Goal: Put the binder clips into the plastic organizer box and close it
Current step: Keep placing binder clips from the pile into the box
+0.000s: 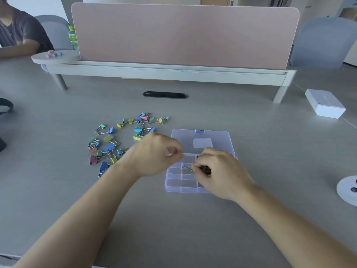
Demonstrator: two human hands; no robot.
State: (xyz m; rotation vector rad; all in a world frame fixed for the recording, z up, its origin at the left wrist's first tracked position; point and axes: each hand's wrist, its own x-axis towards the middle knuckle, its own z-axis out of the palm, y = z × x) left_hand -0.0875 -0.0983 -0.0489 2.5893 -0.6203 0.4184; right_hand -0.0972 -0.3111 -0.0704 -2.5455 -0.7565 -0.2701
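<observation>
A clear plastic organizer box (180, 182) lies open on the grey desk, its lid (201, 139) laid flat behind the compartments. My right hand (218, 172) is over the box and pinches a yellow binder clip (189, 167) above a middle compartment. My left hand (156, 153) hovers at the box's left edge with fingers curled; the blur hides whether it holds anything. Several coloured binder clips (116, 144) lie scattered on the desk left of the box.
A pink divider screen (183, 33) on a white stand crosses the back of the desk. A white box (324, 106) sits at right, a round white object (347, 189) at the right edge. Another person (19, 33) sits at far left.
</observation>
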